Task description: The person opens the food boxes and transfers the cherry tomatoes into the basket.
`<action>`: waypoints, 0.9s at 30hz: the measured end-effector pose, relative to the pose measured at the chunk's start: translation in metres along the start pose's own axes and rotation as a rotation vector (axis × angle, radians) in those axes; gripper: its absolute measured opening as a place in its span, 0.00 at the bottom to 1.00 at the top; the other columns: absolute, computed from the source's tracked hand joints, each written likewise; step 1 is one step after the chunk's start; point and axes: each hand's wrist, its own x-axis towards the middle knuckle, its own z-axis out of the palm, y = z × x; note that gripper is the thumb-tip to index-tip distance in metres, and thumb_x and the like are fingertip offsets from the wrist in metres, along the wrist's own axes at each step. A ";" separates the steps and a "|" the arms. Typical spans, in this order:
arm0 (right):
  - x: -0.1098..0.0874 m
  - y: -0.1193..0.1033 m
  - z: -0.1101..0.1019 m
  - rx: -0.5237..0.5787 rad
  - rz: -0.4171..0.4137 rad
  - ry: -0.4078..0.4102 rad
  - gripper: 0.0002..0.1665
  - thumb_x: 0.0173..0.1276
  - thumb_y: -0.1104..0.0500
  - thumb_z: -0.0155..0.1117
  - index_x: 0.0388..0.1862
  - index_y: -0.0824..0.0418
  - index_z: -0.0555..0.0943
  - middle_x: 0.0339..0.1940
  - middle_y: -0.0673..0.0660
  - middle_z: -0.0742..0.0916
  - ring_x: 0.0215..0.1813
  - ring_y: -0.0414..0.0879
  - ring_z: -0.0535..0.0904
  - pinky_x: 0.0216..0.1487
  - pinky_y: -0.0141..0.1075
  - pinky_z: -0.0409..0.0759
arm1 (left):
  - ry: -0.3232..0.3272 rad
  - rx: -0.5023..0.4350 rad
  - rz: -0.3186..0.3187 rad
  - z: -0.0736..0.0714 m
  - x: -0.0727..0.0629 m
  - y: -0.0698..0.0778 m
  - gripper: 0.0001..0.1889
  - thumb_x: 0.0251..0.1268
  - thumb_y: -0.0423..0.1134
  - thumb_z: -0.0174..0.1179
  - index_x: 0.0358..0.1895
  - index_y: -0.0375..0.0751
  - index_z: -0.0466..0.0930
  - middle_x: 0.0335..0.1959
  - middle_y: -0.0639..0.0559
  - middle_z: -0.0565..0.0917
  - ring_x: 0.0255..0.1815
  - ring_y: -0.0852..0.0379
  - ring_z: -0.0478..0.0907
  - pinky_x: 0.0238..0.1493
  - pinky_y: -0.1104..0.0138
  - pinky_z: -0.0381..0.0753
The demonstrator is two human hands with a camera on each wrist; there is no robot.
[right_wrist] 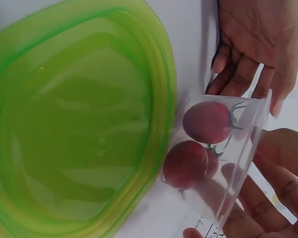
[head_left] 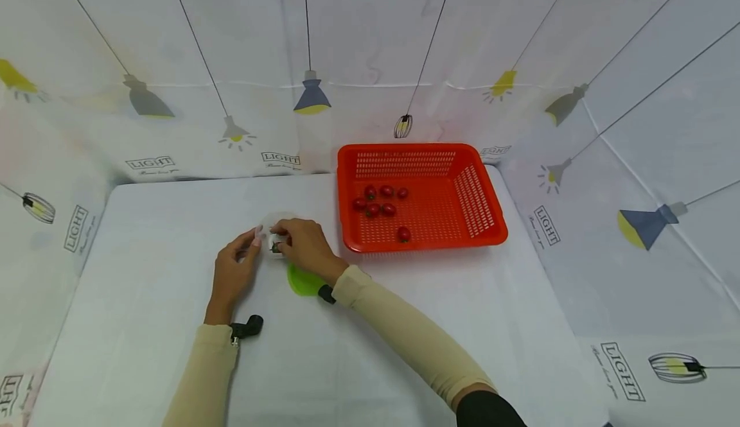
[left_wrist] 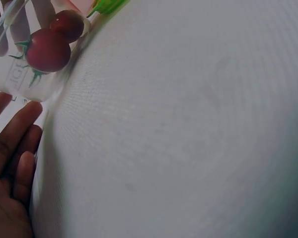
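Observation:
A clear plastic tub [right_wrist: 223, 183] holds a few red cherry tomatoes [right_wrist: 207, 122] with green stems. My right hand [head_left: 309, 244] grips its rim, and the fingers show partly through the clear wall in the right wrist view. At the other side is my left hand [head_left: 234, 273], its nearly straight fingers touching the tub's wall. A translucent green bowl [right_wrist: 161, 114] sits beside the tub, partly covered by my right wrist in the head view. The left wrist view shows two tomatoes [left_wrist: 48, 50] in the tub close together.
A red perforated basket [head_left: 491, 231] stands at the back right of the white table [head_left: 150, 273], with several loose cherry tomatoes [head_left: 404, 234] in it. A lamp-printed sheet [head_left: 243, 42] hangs behind the table's far edge. Black wrist mounts [head_left: 246, 327] sit on both forearms.

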 end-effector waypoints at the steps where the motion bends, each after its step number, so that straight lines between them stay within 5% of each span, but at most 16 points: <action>1: 0.000 -0.001 0.000 -0.007 -0.001 -0.004 0.18 0.73 0.61 0.72 0.60 0.54 0.88 0.48 0.52 0.92 0.40 0.38 0.80 0.44 0.27 0.78 | 0.000 -0.005 -0.001 0.000 0.000 0.000 0.22 0.82 0.52 0.59 0.71 0.50 0.82 0.65 0.46 0.87 0.50 0.79 0.77 0.53 0.85 0.73; 16: 0.010 -0.011 -0.001 -0.081 0.042 -0.022 0.23 0.70 0.61 0.75 0.64 0.57 0.86 0.51 0.53 0.90 0.50 0.43 0.80 0.56 0.36 0.81 | -0.011 -0.025 0.008 -0.002 0.000 0.002 0.21 0.83 0.52 0.58 0.71 0.52 0.82 0.66 0.48 0.86 0.53 0.76 0.77 0.54 0.83 0.73; 27: 0.017 -0.007 0.004 0.200 0.146 -0.094 0.25 0.69 0.64 0.76 0.64 0.57 0.85 0.59 0.54 0.89 0.58 0.47 0.89 0.55 0.30 0.87 | -0.031 -0.021 -0.025 -0.002 0.000 0.000 0.24 0.83 0.54 0.56 0.72 0.48 0.81 0.67 0.47 0.86 0.54 0.71 0.77 0.55 0.82 0.73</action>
